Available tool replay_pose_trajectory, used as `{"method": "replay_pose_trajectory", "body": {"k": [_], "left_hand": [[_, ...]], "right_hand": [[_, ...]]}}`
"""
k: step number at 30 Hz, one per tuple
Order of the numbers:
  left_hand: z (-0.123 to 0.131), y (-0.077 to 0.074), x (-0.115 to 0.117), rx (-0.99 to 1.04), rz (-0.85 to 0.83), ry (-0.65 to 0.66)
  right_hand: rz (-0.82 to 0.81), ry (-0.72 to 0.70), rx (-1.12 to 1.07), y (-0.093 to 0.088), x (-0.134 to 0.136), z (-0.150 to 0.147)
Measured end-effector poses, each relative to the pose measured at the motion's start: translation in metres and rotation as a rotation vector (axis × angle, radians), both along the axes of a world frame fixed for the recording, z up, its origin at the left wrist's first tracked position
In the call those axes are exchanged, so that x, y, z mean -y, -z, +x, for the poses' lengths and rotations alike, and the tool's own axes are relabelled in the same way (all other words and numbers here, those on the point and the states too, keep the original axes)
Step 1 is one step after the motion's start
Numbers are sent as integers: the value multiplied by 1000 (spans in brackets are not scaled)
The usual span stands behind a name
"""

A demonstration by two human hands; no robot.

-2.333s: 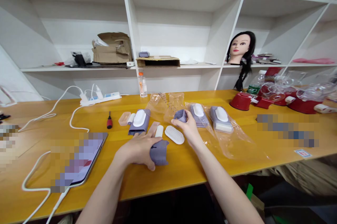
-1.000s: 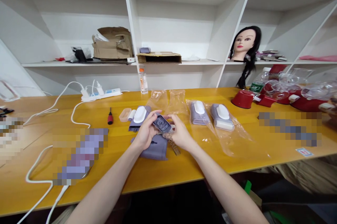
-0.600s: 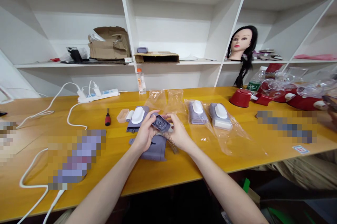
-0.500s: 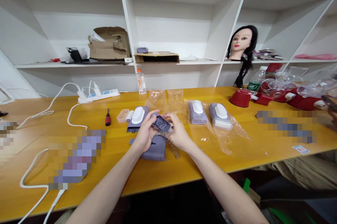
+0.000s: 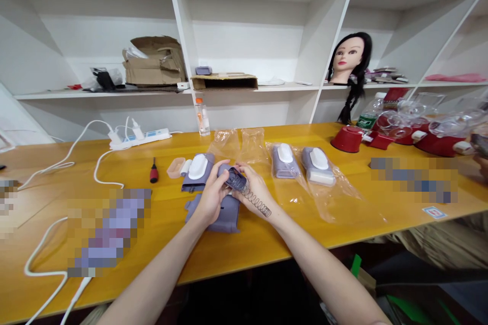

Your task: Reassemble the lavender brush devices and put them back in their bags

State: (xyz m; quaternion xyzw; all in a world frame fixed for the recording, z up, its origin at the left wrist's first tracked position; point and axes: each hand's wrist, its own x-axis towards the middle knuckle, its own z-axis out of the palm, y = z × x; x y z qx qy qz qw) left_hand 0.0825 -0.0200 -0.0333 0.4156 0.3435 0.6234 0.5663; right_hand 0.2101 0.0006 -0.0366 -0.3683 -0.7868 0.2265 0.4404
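Observation:
My hands hold a small dark grey-purple plastic part (image 5: 235,179) between them, just above the table. My left hand (image 5: 212,195) grips its near end, and my right hand (image 5: 255,195) pinches its far side. A thin metal coil spring (image 5: 257,202) runs from the part down over my right hand. Under my left hand lies a grey-purple moulded housing (image 5: 229,217). Just beyond it sits a similar grey-purple device with a white oval top (image 5: 197,169). Part of the held piece is hidden by my fingers.
On the yellow wooden table (image 5: 244,243) lie a red-handled screwdriver (image 5: 153,173), a beige tray (image 5: 175,167), two bagged devices (image 5: 301,159), a power strip (image 5: 139,138), and a blurred tablet (image 5: 109,231). Red and clear parts (image 5: 438,137) stand at right. White shelves run behind.
My hands have lifted the small part off the table and now hold it together. The spring has swung from hanging below the part to lying across my right hand.

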Motion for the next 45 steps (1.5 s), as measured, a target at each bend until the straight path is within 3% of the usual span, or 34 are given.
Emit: {"method": "replay_pose_trajectory", "body": {"k": [10,27,35,45], "left_hand": [[4,-3,4,22,-39,41],[4,-1,2,39,-48,69],[-11,-8,-5,218,-142,110],[-16,-12,-5,211,-212,229]], "right_hand": [[-23,117,-3,7,-1,-6],[-11,159,20,7,-2,-6],[-128,62,-114,1,0,-1],[-166,13,-130,-2,0,1]]}}
